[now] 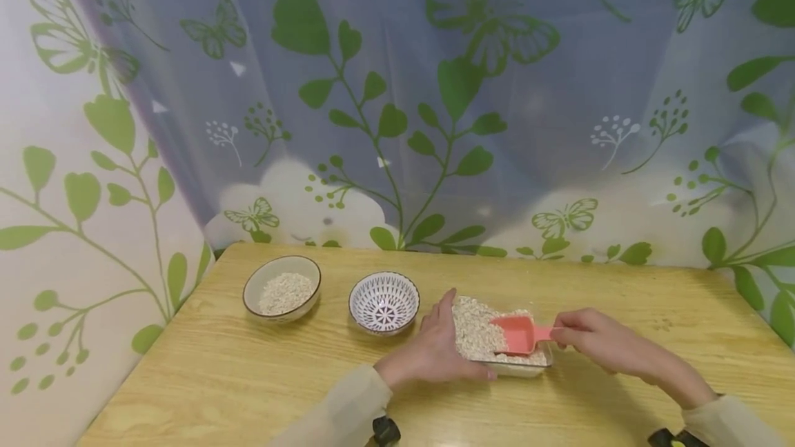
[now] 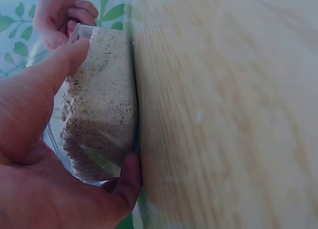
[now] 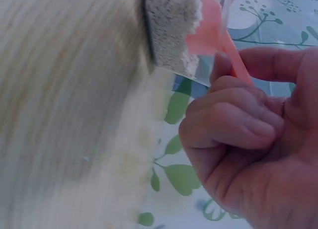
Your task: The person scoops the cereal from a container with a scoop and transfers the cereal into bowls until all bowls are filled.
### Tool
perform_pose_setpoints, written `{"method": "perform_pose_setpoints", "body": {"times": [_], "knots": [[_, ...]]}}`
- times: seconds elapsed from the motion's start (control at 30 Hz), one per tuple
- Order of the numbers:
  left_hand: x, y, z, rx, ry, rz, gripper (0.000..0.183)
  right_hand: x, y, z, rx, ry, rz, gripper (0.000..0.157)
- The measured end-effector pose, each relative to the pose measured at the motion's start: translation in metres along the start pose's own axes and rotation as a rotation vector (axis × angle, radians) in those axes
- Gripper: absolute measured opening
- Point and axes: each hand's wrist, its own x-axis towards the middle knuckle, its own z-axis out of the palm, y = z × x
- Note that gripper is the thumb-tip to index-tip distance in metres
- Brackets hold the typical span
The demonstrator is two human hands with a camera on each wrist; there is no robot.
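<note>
A clear rectangular container (image 1: pixel 520 369) full of rolled oats (image 1: pixel 475 326) stands on the table. My left hand (image 1: pixel 437 347) grips its left end, thumb along the near side and fingers round the far side; in the left wrist view the thumb (image 2: pixel 74 55) lies near the rim. By its handle, my right hand (image 1: pixel 596 338) pinches a pink scoop (image 1: pixel 518 335) between thumb and index finger, the other fingers curled in. The scoop's front edge sits in the oats, its bowl over the container's right half. In the right wrist view the handle (image 3: pixel 238 65) runs into the right hand (image 3: pixel 248 124).
Left of the container stands a small patterned bowl (image 1: pixel 385 303) with nothing in it. Farther left is a larger dark-rimmed bowl (image 1: pixel 310 302) holding some oats (image 1: pixel 287 293). A leaf-and-butterfly curtain (image 1: pixel 397 157) hangs behind the wood-grain table (image 1: pixel 248 378).
</note>
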Motion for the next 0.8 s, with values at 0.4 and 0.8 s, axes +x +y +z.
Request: {"method": "perform_pose_setpoints", "body": {"times": [0.4,0.8], "knots": [[0.002,0.001,-0.001,0.004,-0.035,-0.009,0.137,0.005,0.005,0.014,0.027,0.065,-0.073,0.031],[0.000,0.002,-0.002,-0.002,-0.035,-0.011,0.136,0.011,0.022,0.007,0.205,-0.006,-0.146,0.034]]}}
